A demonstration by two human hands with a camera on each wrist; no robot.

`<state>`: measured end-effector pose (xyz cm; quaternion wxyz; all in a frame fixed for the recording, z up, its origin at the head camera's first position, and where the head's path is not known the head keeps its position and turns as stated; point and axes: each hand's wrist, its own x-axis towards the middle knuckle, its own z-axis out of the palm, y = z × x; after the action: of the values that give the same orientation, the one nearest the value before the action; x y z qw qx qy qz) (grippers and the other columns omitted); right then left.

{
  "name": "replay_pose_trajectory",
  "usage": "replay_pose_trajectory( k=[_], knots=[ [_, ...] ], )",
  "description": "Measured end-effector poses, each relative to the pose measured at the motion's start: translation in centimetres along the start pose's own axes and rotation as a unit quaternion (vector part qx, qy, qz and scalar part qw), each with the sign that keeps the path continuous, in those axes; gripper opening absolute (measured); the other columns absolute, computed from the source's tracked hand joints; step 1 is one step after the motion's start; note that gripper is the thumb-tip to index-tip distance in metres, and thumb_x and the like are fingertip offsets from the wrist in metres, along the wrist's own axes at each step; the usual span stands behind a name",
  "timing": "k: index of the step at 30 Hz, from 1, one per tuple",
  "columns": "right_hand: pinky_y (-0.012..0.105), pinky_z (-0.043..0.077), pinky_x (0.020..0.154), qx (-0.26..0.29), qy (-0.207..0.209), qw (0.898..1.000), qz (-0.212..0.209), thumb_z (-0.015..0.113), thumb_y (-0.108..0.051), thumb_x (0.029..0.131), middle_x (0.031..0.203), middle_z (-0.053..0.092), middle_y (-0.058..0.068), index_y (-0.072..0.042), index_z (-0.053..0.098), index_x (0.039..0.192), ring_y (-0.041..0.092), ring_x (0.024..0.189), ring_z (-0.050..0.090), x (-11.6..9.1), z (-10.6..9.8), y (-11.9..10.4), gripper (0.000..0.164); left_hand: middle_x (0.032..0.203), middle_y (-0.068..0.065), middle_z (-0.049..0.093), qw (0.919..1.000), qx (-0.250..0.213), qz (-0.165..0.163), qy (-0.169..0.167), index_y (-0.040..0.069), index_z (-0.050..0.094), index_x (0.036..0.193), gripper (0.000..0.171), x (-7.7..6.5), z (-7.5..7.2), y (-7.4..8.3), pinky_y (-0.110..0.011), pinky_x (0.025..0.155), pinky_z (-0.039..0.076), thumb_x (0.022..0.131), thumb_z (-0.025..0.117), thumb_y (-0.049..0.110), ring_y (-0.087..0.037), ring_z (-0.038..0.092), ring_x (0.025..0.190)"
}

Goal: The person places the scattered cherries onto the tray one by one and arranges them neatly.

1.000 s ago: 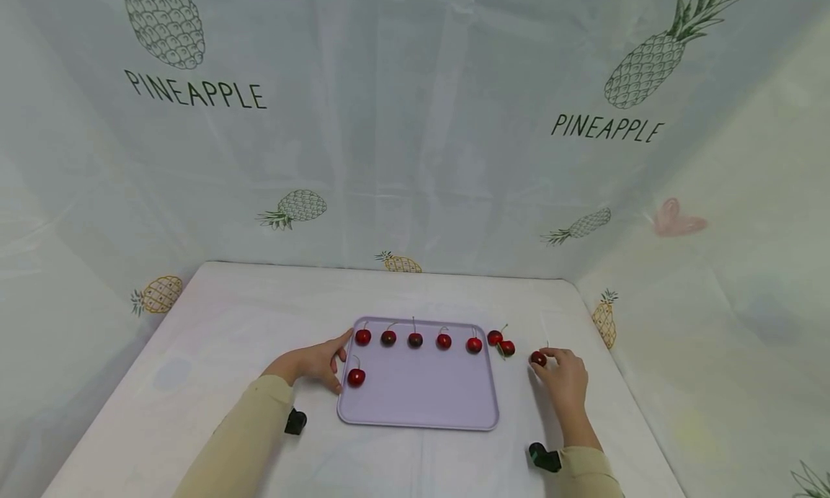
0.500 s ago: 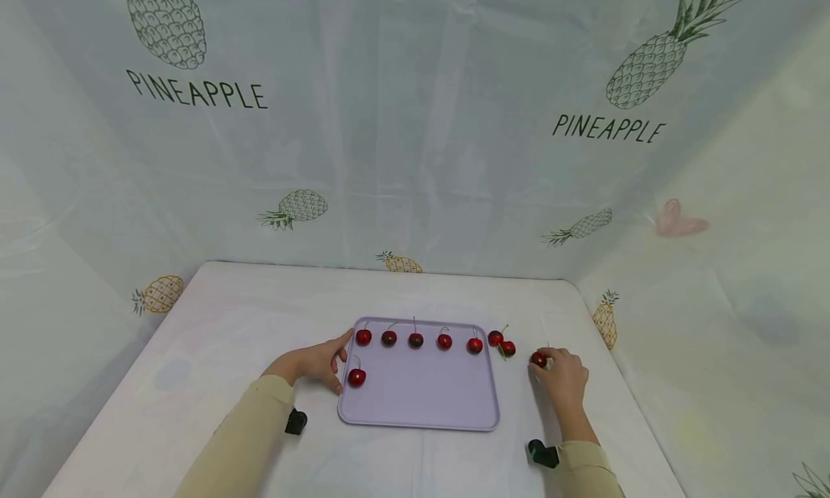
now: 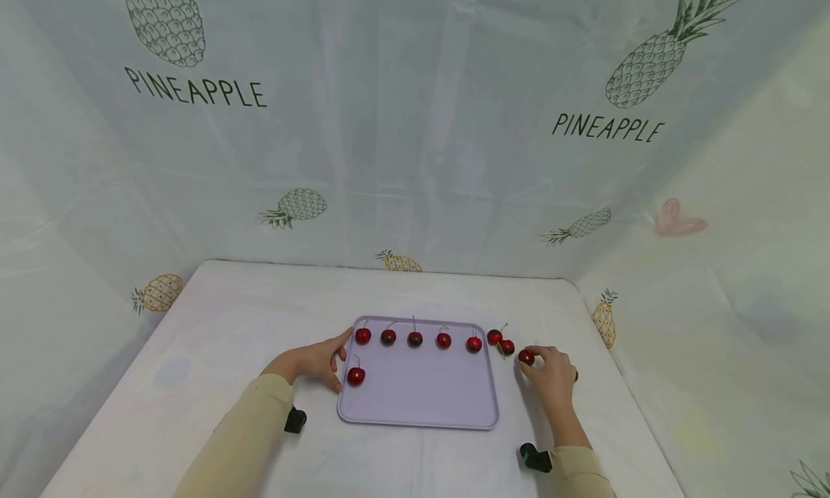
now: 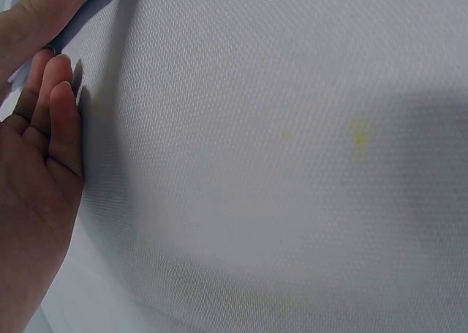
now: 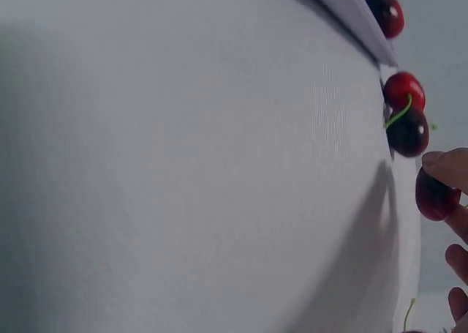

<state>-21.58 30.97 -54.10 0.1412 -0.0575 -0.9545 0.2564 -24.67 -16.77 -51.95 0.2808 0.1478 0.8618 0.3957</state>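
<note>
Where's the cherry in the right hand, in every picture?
Head: right of the middle, a bit below halfway down; the right hand pinches the cherry, just off the tray's right side.
Left wrist: not in it.
Right wrist: at the right edge, a bit below halfway down, under the thumb.
Shared landmark: the tray, below the middle in head, top right in right wrist.

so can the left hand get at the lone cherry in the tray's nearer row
Probably yes: the cherry sits in the tray, just inside the edge that the left hand touches. No other cherry lies between them, only that edge.
</note>
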Motion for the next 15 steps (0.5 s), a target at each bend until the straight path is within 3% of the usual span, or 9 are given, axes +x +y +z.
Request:
replay_pose_trajectory(
  k=[4,15],
  knots=[
    [0.057,0.036,0.089,0.037,-0.003,0.999,-0.005,0.080,-0.015,0.078,0.109,0.064,0.021,-0.003,0.072,0.107,0.040,0.103,0.053,-0.2,0.3,-1.1,0.032,0.101,-0.005,0.046,1.0000,-0.002,0.003,-0.002,0.002,0.009,0.155,0.121,0.0,0.0,-0.1,-0.031,0.070,0.039,0.064,0.088,-0.005,-0.017,0.046,0.076],
    [0.044,0.043,0.082,0.151,-0.012,0.988,-0.023,0.082,-0.007,0.077,0.103,0.062,0.012,-0.002,0.071,0.107,0.030,0.096,0.056,-1.0,1.7,-4.8,0.033,0.101,-0.005,0.046,1.0000,-0.002,0.004,-0.003,0.002,0.010,0.155,0.121,0.0,0.0,-0.2,-0.031,0.071,0.039,0.064,0.088,-0.003,-0.018,0.047,0.076]
  ],
)
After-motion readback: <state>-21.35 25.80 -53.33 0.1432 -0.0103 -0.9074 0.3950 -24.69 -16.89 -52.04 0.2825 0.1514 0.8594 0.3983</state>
